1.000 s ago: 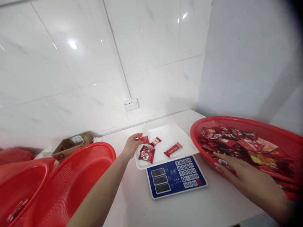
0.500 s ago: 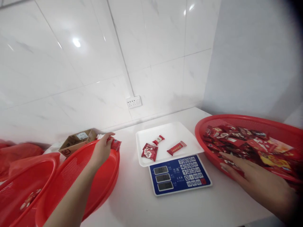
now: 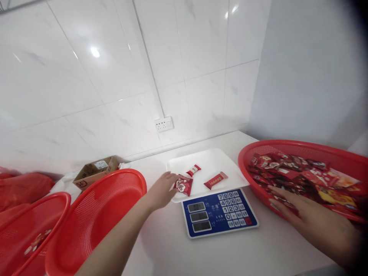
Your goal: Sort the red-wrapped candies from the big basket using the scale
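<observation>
My left hand (image 3: 163,190) reaches over the left edge of the white scale tray (image 3: 204,159). Its fingers are closed at the edge of a square red snack packet (image 3: 184,186); the thumb is hidden. A small red packet (image 3: 193,170) and a long red snack bar (image 3: 215,180) lie on the tray too. On the right, my right hand (image 3: 304,218) rests at the near rim of a red basket (image 3: 276,142) full of snack packets (image 3: 290,165). Its fingers are stretched out and apart, beside the packets, gripping nothing that I can see.
The scale's blue keypad panel (image 3: 220,212) faces me. At left stand a red basket (image 3: 117,207) and another (image 3: 14,230) holding a few packets (image 3: 37,242). Behind them sit a cardboard box (image 3: 96,172) and red bags (image 3: 25,189). A tiled wall with a socket (image 3: 163,124) closes off the back.
My left hand has moved right from the left basket to the tray. The red packet it held over that basket is no longer in view. My right hand stays put.
</observation>
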The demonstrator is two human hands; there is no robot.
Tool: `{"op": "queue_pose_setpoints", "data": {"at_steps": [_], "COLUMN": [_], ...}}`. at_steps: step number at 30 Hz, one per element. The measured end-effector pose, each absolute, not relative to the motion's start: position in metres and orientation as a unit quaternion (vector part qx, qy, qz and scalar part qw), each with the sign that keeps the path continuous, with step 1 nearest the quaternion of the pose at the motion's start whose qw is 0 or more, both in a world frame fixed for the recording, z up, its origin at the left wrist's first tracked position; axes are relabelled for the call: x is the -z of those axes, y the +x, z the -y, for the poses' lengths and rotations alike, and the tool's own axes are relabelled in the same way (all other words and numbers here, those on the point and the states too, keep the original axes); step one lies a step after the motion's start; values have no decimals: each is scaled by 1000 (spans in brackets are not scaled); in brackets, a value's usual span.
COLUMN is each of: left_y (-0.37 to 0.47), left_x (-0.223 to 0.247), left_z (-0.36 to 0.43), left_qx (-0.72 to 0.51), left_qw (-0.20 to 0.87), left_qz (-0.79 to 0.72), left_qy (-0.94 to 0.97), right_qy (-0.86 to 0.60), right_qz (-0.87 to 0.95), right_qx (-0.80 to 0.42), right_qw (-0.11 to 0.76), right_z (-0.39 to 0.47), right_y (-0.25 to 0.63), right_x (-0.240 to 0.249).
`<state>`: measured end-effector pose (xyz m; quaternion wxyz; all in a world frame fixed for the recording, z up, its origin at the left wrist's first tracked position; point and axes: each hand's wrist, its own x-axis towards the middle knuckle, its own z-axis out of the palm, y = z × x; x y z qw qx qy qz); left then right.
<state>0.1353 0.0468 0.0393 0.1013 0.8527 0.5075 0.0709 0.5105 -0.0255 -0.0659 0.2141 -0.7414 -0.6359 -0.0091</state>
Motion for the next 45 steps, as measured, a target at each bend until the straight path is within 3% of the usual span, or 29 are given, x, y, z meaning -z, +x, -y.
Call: {"op": "queue_pose_setpoints", "data": {"at_steps": [4, 13, 20, 24, 30, 36, 40, 45], "left_y": [167, 163, 188, 208, 217, 213, 211, 198], "left_x": [-33, -33, -33, -31, -25, -14, -9, -9], "left_z": [-65, -76, -90, -102, -116, -125, -118, -110], "left_qx": [-38, -74, -180, -210, -145, -117, -205, -402], "left_qw": [165, 233, 250, 200, 159, 226, 294, 425], "left_qz": [-466, -515, -566, -602, -630, -627, -600, -519], "left_qy": [868, 822, 765, 744, 746, 736, 715, 622], "right_qy": [-755, -747, -746, -749, -746, -743, -741, -735], "right_qz": [634, 643, 646, 644, 645, 646, 647, 644], "right_qx": [-21, -23, -16, -24, -10, -11, -28, 4], "right_qw": [168, 166, 161, 155, 164, 171, 177, 214], "right_z": [30, 32, 32, 32, 34, 34, 32, 26], "right_y": [507, 499, 501, 500, 498, 495, 496, 507], "right_x": [56, 44, 49, 46, 44, 40, 41, 62]}}
